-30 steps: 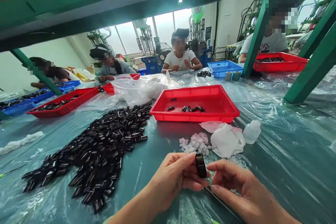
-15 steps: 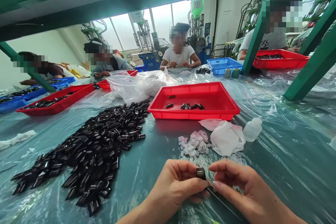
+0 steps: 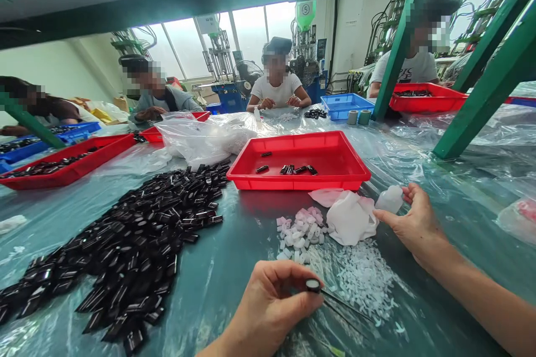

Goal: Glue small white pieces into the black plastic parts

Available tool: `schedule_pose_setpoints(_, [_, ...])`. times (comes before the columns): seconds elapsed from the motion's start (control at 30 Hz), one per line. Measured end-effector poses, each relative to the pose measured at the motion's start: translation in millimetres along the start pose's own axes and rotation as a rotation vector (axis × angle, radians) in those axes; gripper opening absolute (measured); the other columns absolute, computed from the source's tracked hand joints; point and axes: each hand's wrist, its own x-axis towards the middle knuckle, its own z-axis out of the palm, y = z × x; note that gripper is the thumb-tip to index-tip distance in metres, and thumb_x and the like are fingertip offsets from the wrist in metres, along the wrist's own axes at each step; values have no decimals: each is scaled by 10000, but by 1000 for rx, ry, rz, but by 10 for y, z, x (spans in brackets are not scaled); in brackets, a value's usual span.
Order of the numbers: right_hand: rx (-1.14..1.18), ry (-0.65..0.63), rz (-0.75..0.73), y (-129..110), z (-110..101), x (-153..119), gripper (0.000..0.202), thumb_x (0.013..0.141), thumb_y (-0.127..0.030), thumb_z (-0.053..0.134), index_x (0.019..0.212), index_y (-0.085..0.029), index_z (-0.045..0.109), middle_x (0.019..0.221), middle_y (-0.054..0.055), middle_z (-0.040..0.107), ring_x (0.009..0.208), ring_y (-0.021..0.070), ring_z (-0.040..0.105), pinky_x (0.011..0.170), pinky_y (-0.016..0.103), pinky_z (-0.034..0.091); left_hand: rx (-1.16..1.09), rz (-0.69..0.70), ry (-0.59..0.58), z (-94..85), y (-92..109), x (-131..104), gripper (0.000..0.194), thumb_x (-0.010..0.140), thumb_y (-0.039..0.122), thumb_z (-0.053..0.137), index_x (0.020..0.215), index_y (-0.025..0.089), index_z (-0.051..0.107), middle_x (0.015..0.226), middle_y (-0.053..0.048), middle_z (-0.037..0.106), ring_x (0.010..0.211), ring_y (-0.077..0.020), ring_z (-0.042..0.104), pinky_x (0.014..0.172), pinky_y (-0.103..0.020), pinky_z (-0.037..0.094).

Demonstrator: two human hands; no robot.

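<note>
Between thumb and forefinger, my left hand pinches a small black plastic piece with a pale, round-cornered top face. Two thin dark prongs, like those of tweezers, stick out from the same hand toward the lower right; their other end is hidden. My right hand reaches forward, thumb and fingers spread on either side of a small translucent white bottle; whether they touch it I cannot tell. Left of the bottle lies a crumpled white cloth. Small white and pinkish pieces and pale shavings lie nearer me.
A big pile of black pieces covers the left of the plastic-covered table. Ahead stands a red tray holding several black pieces. Green posts rise at the right. Several people sit across the table near other red and blue trays.
My right hand has left the left hand and moved forward and right to the bottle. The black piece in my left hand has turned, showing its pale face. The view has shifted slightly right.
</note>
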Motion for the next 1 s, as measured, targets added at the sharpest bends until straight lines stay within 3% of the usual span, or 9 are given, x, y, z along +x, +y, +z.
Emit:
schedule_pose_setpoints(0.07, [-27, -76, 30, 108, 55, 48, 573, 541, -399, 628, 1021, -95, 555, 905, 176, 631, 789, 341, 601, 620, 441, 476, 5, -4, -10, 11, 13, -9, 188, 624, 245, 748, 737, 101, 705, 624, -32, 593, 550, -82, 459, 521, -184, 380])
schedule_pose_setpoints(0.13, [-35, -136, 5, 142, 58, 69, 354, 600, -399, 596, 842, -140, 606, 707, 95, 649, 609, 265, 607, 510, 364, 466, 3, -22, -15, 23, 26, -19, 214, 611, 265, 752, 726, 93, 698, 616, -32, 585, 538, -86, 459, 516, -196, 399])
schedule_pose_setpoints(0.2, [-27, -164, -67, 93, 11, 59, 293, 654, -416, 575, 801, -165, 612, 657, 59, 649, 562, 226, 598, 476, 319, 452, -12, -62, -26, 32, 32, -29, 236, 601, 288, 753, 712, 91, 688, 629, -40, 593, 533, -91, 464, 509, -205, 418])
schedule_pose_setpoints(0.37, [-4, -130, -391, -242, -191, -162, 312, 724, -338, 568, 1005, -210, 607, 982, 77, 644, 865, 259, 593, 638, 345, 455, -48, -147, -97, 42, 8, -47, 249, 577, 284, 765, 715, 96, 677, 617, -33, 592, 508, -84, 482, 489, -194, 430])
schedule_pose_setpoints(0.5, [13, -158, -756, -465, -288, -452, 280, 770, -174, 515, 1013, -265, 620, 980, 43, 633, 939, 246, 560, 774, 399, 391, -93, -185, -154, 49, -7, -50, 266, 551, 274, 779, 709, 88, 674, 562, -20, 581, 464, -73, 490, 467, -180, 431])
schedule_pose_setpoints(0.63, [-27, -184, -1001, -561, -305, -635, 413, 769, 32, 411, 1028, -219, 613, 959, 70, 623, 967, 240, 537, 814, 434, 348, -114, -224, -201, 43, -11, -53, 275, 556, 278, 780, 727, 91, 673, 562, -31, 605, 483, -98, 552, 467, -179, 450])
schedule_pose_setpoints(0.77, [-4, -194, -1054, -596, -299, -686, 408, 792, 50, 395, 992, -214, 634, 928, 69, 640, 931, 222, 551, 819, 441, 335, -132, -245, -212, 36, -20, -49, 275, 553, 277, 786, 719, 94, 663, 558, -31, 613, 508, -121, 591, 468, -182, 462])
schedule_pose_setpoints(1.0, [-18, -210, -1054, -529, -313, -768, 330, 883, -78, 394, 991, -268, 641, 965, 33, 660, 985, 197, 555, 924, 442, 267, -147, -261, -207, 75, -9, -52, 279, 522, 275, 794, 655, 87, 637, 510, -17, 587, 449, -95, 559, 431, -160, 436])
